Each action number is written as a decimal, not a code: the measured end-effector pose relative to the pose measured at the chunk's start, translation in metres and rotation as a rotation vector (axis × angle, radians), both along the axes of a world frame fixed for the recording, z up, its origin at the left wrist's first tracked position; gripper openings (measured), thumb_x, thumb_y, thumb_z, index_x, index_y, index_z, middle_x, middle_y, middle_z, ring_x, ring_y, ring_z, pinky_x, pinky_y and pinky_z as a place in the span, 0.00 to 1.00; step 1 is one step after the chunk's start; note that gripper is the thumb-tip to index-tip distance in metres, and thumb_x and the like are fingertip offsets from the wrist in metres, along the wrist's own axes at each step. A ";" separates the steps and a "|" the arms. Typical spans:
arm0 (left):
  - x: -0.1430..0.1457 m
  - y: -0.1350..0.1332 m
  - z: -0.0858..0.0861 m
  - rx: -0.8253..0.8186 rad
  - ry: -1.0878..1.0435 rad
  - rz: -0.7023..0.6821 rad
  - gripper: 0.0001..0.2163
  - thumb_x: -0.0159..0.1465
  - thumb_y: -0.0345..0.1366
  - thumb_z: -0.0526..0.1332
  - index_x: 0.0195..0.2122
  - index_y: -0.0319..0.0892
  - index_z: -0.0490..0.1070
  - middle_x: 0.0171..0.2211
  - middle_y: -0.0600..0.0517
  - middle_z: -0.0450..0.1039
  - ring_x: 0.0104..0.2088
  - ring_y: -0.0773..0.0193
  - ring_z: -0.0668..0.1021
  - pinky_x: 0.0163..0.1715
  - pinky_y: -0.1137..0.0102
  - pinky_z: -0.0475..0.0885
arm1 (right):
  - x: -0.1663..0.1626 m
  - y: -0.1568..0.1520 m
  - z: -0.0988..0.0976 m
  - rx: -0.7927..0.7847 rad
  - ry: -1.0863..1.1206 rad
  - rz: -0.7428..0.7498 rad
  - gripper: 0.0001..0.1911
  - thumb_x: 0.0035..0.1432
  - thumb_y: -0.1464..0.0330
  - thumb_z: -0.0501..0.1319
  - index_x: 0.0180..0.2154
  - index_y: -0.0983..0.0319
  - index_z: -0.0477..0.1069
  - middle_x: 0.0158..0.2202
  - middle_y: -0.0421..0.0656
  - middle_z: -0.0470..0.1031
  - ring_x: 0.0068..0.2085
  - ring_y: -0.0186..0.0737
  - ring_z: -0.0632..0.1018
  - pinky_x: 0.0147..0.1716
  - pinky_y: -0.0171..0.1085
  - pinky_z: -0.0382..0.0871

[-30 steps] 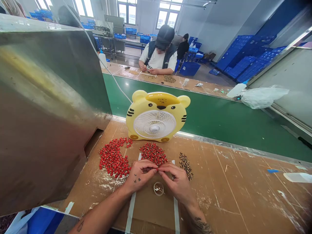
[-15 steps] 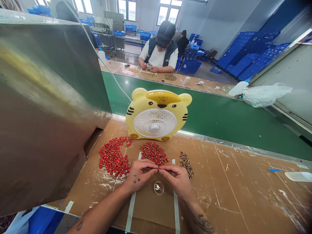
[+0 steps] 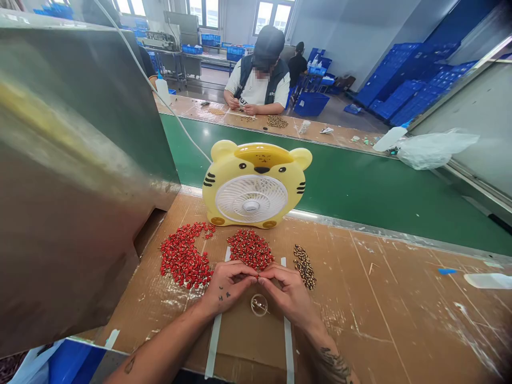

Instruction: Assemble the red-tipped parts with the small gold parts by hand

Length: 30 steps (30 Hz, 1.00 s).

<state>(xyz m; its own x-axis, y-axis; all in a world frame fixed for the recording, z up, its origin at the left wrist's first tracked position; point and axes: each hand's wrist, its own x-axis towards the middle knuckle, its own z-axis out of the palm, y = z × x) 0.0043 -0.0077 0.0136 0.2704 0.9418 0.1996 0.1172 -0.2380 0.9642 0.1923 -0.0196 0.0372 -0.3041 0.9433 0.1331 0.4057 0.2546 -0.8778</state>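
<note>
My left hand (image 3: 226, 288) and my right hand (image 3: 288, 294) meet fingertip to fingertip over the cardboard-covered bench (image 3: 384, 314), both pinched on a tiny piece too small to name. Just beyond the fingers lies a middle pile of small red pieces (image 3: 250, 248). A larger pile of red pieces (image 3: 184, 257) lies to the left. A small heap of dark and gold pieces (image 3: 304, 265) sits to the right of my right hand. A small clear round dish (image 3: 259, 304) rests between my wrists.
A yellow tiger-shaped desk fan (image 3: 256, 184) stands behind the piles. A large metal housing (image 3: 72, 176) fills the left. A green conveyor belt (image 3: 360, 192) runs behind the bench; a person (image 3: 260, 80) works at its far side. Blue crates (image 3: 408, 90) stack at back right.
My hands stay pinched together at the same spot. Only the view has shifted slightly.
</note>
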 end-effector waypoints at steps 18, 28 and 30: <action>-0.003 0.030 0.002 0.098 0.424 0.140 0.07 0.62 0.29 0.61 0.36 0.42 0.80 0.34 0.49 0.81 0.32 0.62 0.79 0.34 0.71 0.72 | 0.030 0.013 -0.020 0.076 -0.044 -0.205 0.08 0.61 0.67 0.61 0.37 0.60 0.79 0.36 0.44 0.80 0.37 0.42 0.78 0.40 0.39 0.69; -0.047 0.043 0.020 0.255 0.709 0.177 0.11 0.65 0.30 0.56 0.42 0.43 0.77 0.42 0.47 0.79 0.45 0.56 0.78 0.48 0.61 0.71 | 0.043 0.002 0.000 -0.032 -0.130 0.117 0.05 0.59 0.69 0.64 0.35 0.60 0.79 0.31 0.40 0.78 0.33 0.37 0.76 0.35 0.33 0.66; -0.069 0.039 0.026 0.227 0.835 0.148 0.11 0.64 0.30 0.56 0.40 0.43 0.77 0.41 0.46 0.78 0.44 0.55 0.77 0.46 0.61 0.71 | 0.045 -0.003 0.005 -0.075 -0.164 0.237 0.03 0.57 0.69 0.66 0.34 0.59 0.79 0.29 0.39 0.77 0.31 0.36 0.76 0.33 0.32 0.66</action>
